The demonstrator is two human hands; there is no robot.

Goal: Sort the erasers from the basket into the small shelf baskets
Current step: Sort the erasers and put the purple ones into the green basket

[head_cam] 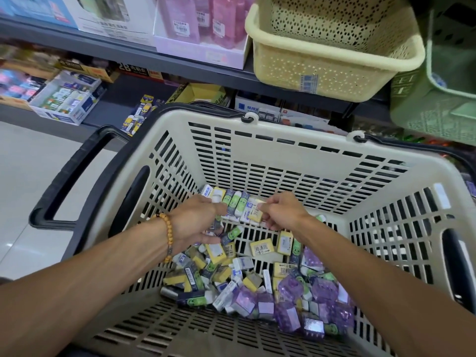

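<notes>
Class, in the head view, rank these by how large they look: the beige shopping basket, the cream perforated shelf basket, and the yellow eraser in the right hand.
1. Beige shopping basket
2. Cream shelf basket
3. Yellow eraser, pinched by the right hand

The shopping basket is nearer the camera, which exaggerates its lead.

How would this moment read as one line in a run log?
stage: picking | left hand: holds erasers | right hand: pinches yellow eraser | beige slotted plastic basket: many erasers left

Both forearms are bare to the near edge of view with no sleeve showing, the left hand [195,220] and right hand [282,211] are ungloved and ringless as far as visible, and the left wrist carries a bracelet [168,234] of round tan wooden beads.
</notes>
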